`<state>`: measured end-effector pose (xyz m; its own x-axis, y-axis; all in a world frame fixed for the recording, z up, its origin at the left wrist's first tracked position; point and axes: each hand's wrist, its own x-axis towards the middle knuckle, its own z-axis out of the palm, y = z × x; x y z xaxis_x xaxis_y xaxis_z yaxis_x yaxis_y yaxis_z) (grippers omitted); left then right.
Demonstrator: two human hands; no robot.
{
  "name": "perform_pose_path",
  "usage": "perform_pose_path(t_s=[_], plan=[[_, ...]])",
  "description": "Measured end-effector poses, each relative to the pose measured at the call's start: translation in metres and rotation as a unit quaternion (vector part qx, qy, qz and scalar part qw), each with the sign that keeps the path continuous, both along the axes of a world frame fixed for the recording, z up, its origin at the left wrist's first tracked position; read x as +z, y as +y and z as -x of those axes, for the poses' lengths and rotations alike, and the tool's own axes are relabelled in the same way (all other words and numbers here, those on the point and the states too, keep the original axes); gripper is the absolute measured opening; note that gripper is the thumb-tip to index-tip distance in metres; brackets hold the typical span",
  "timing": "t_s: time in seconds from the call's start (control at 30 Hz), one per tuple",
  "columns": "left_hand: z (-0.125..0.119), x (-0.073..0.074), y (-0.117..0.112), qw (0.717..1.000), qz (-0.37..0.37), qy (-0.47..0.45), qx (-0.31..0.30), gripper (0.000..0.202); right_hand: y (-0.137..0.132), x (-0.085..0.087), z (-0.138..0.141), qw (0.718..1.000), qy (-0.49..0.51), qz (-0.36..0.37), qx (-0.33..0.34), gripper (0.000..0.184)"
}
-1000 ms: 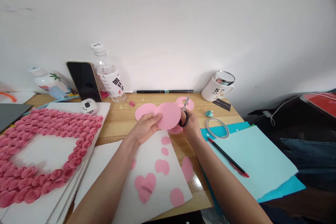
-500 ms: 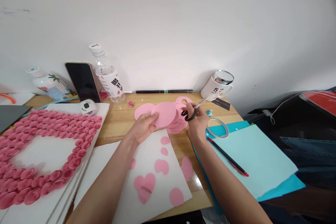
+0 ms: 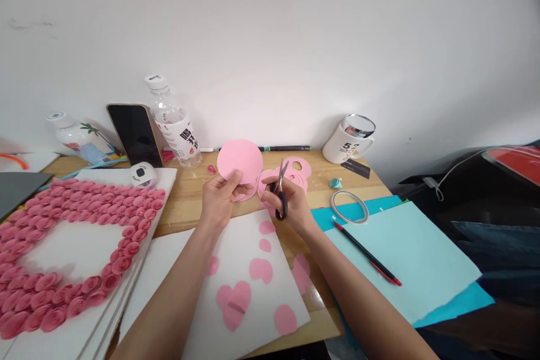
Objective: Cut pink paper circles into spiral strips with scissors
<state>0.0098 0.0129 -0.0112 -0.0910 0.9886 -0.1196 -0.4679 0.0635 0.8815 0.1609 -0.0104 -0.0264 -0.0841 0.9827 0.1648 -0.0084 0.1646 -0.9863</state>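
Observation:
Between the thumb and fingers of my left hand a round pink paper disc is held up, its face toward me. My right hand is closed around black-handled scissors, the blades pointing up and slightly parted, to the right of the disc and apart from it. Behind and below both hands lie more pink paper circles and ring-shaped offcuts. A white board under my forearms carries a pink paper heart and several small pink pieces.
At left sits a board with rolled pink paper flowers. A phone, a bottle and a mug stand by the wall. At right are a tape roll, a black pen and light blue paper.
My left hand has raised the disc and moved it left, turning its face toward me. My right hand has moved left with the scissors, whose blades now point upward.

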Motion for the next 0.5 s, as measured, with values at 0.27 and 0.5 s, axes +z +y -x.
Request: perform_pose_path(t_s=[0.27, 0.5], plan=[[-0.001, 0.008, -0.007, 0.998, -0.032, 0.048, 0.002, 0.020, -0.008, -0.007, 0.010, 0.995, -0.037, 0.011, 0.087, 0.043], [-0.005, 0.008, -0.011, 0.993, -0.047, 0.103, -0.044, 0.023, -0.009, -0.002, 0.013, 0.997, 0.024, -0.001, 0.075, 0.035]])
